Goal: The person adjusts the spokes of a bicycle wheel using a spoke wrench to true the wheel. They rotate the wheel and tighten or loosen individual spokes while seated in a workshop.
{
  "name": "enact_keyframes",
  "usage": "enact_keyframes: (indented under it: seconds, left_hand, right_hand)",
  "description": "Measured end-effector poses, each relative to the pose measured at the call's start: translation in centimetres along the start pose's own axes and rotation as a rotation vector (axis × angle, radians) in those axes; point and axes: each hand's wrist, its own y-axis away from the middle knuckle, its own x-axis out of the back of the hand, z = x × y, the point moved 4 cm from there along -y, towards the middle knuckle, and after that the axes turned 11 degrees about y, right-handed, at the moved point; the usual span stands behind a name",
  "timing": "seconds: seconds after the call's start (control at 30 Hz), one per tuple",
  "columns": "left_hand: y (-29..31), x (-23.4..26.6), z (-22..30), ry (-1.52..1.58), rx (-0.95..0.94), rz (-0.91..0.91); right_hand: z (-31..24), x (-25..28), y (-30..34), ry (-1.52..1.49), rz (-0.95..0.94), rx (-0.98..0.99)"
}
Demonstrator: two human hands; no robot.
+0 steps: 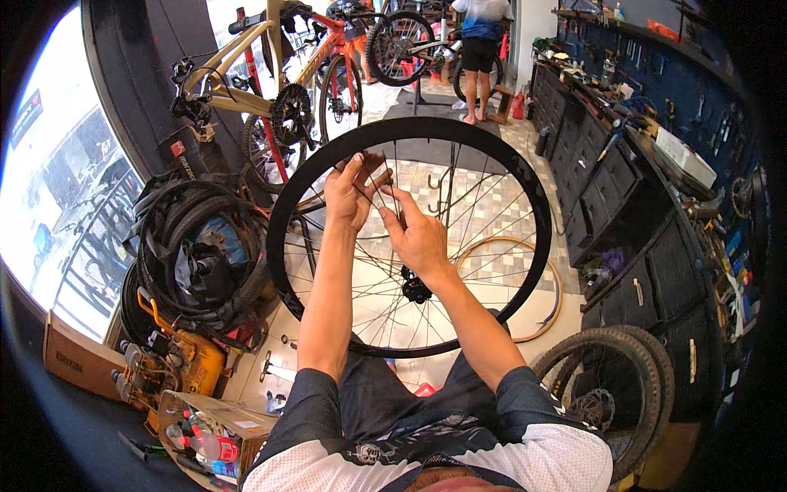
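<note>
A bicycle wheel with a deep black rim [407, 129] and thin dark spokes stands tilted before me, its lower edge by my thighs. The black hub [416, 286] sits low in the middle, and the rim carries no tyre. In the upper left part of the wheel, my left hand [348, 197] has its fingers curled around spokes near the rim. Close beside it, my right hand [420, 239] is closed, thumb and forefinger pinching at a spoke. Any small item between the fingertips is too fine to make out.
A pile of black tyres [176, 238] lies left, above a yellow machine [201, 365] and a cardboard box of bottles [213, 435]. Two knobbly wheels [607, 385] lean right, beside black drawer cabinets [611, 193]. A tan tyre [560, 299] lies on the floor. Beyond, a person [482, 49] stands near bicycles.
</note>
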Motion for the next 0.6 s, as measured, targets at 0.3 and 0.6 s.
enact_keyframes:
  seconds: [0.3, 0.6]
  left_hand:
    - [0.09, -0.03, -0.19, 0.042, 0.049, 0.017]
    - [0.02, 0.5, -0.3, 0.061, 0.09, 0.022]
  right_hand:
    - [-0.74, -0.2, 0.06, 0.197, 0.053, 0.067]
    - [-0.8, -0.24, 0.18, 0.237, 0.087, 0.073]
